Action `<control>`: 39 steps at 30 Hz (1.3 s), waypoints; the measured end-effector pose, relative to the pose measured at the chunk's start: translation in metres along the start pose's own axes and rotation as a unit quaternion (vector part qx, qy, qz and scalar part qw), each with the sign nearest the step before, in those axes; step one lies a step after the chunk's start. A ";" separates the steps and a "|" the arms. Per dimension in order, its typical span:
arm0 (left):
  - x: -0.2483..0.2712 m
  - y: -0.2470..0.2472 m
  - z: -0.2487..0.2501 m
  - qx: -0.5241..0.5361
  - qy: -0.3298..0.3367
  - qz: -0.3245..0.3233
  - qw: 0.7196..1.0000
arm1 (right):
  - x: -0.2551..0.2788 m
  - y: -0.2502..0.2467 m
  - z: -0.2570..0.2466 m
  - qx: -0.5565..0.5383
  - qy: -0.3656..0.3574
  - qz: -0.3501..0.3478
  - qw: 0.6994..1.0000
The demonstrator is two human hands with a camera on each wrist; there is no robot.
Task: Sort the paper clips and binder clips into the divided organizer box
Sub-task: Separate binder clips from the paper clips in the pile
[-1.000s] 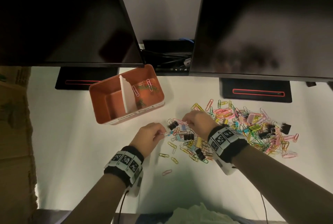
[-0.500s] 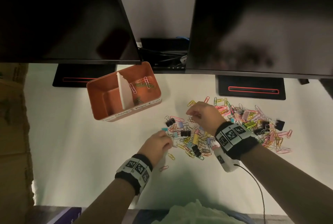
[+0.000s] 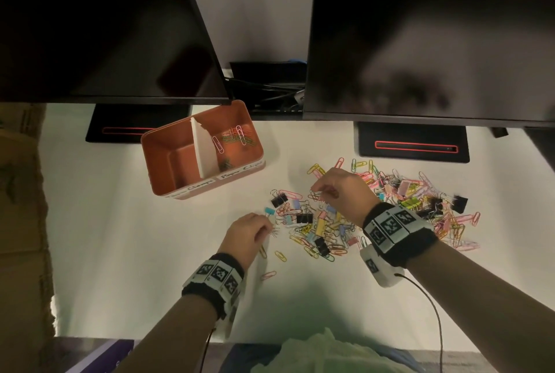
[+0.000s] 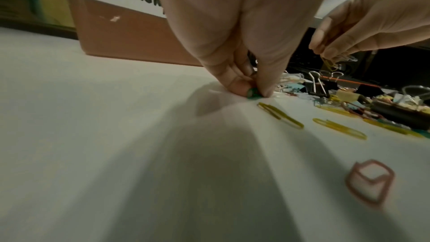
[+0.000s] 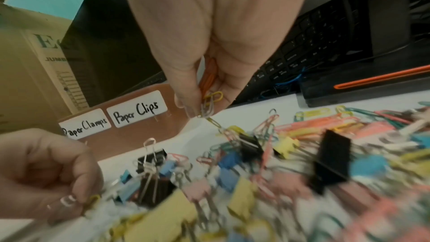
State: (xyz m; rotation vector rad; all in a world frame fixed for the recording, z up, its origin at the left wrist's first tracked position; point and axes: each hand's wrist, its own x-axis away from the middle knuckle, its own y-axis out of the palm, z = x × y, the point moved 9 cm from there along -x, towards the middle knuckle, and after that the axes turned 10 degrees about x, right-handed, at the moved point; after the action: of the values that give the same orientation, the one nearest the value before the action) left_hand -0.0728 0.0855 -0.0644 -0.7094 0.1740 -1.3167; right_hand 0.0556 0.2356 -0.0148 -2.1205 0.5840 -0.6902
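Note:
The orange organizer box (image 3: 168, 144) stands at the back left, with a white divider (image 3: 207, 147). Its right compartment, labelled Paper Clips (image 5: 137, 111), holds several paper clips (image 3: 237, 136). A mixed pile of coloured paper clips and binder clips (image 3: 327, 228) spreads to the right. My left hand (image 3: 267, 230) pinches a small greenish clip (image 4: 253, 95) against the table at the pile's left edge. A teal binder clip (image 3: 269, 211) lies just beyond it. My right hand (image 3: 321, 194) hovers over the pile and grips a bunch of paper clips (image 5: 209, 97).
Two dark monitors (image 3: 420, 42) overhang the back of the white table, on black bases (image 3: 413, 144). A keyboard (image 5: 314, 43) lies behind. Cardboard (image 3: 18, 207) stands along the left. Loose yellow clips (image 4: 281, 116) and a pink one (image 4: 370, 183) lie near my left hand.
My right hand has moved a little up and to the right over the pile. My left hand has drawn slightly back from the teal binder clip.

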 end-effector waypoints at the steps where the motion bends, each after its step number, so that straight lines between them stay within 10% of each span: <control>1: 0.001 -0.004 0.000 0.016 -0.006 0.005 1.000 | -0.001 -0.003 -0.006 -0.007 -0.008 0.004 1.000; 14: -0.041 -0.177 0.060 0.155 -0.048 0.233 0.959 | -0.103 -0.039 -0.156 -0.054 -0.139 0.057 0.987; 21: -0.023 -0.114 0.070 0.062 0.034 0.096 0.993 | -0.073 -0.034 -0.095 -0.025 -0.098 0.088 0.991; 26: -0.026 -0.032 0.036 0.024 -0.034 -0.030 0.999 | -0.041 0.025 -0.024 0.081 -0.009 -0.073 0.994; 39: -0.038 -0.032 0.005 0.054 -0.127 0.101 0.985 | -0.044 0.053 -0.014 0.083 0.011 -0.087 0.993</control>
State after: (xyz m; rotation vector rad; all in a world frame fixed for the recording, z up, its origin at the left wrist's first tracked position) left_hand -0.1065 0.1204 -0.0526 -0.7405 -0.0311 -1.0242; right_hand 0.0054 0.2248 -0.0626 -2.0246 0.3426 -0.8312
